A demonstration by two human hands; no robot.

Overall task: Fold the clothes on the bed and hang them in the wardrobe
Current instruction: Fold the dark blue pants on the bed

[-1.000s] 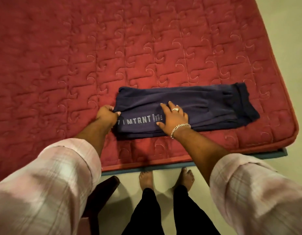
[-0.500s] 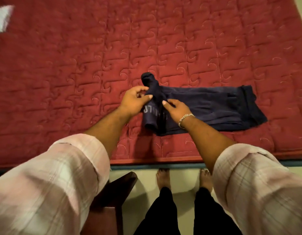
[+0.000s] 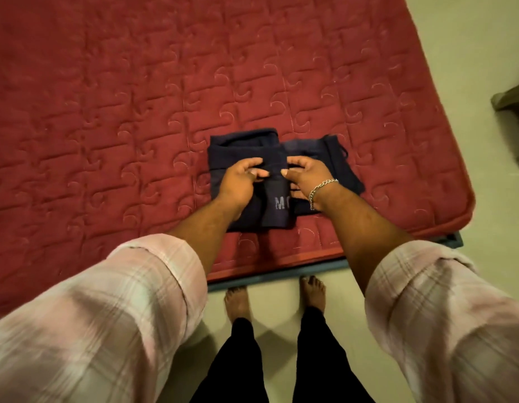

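Your left fingers (image 3: pixel 253 164) are curled, with the thumb set against them, pinching a fold of the dark navy garment (image 3: pixel 237 144) at its middle. Your right fingers (image 3: pixel 294 161) are curled too, thumb tip facing the left thumb, gripping the same raised fold from the other side, so the two sets of fingertips sit just beside each other over the cloth. Your left hand (image 3: pixel 239 181) lies knuckles up, wrist low over the near edge of the garment. Your right hand (image 3: pixel 309 177) mirrors it, with a silver chain bracelet (image 3: pixel 322 189) round the wrist. Both forearms are bare and reach forward and inward from rolled pink plaid sleeves (image 3: pixel 147 274), meeting in a narrow V above the cloth.

The garment lies on the red quilted bed (image 3: pixel 107 112), near its front edge and close to the right corner. It is folded into a compact block, one layer lapping over another, with pale letters showing on the strip between your wrists. Your bare feet (image 3: pixel 236 301) stand on the pale floor (image 3: pixel 470 39) just beside the bed frame.
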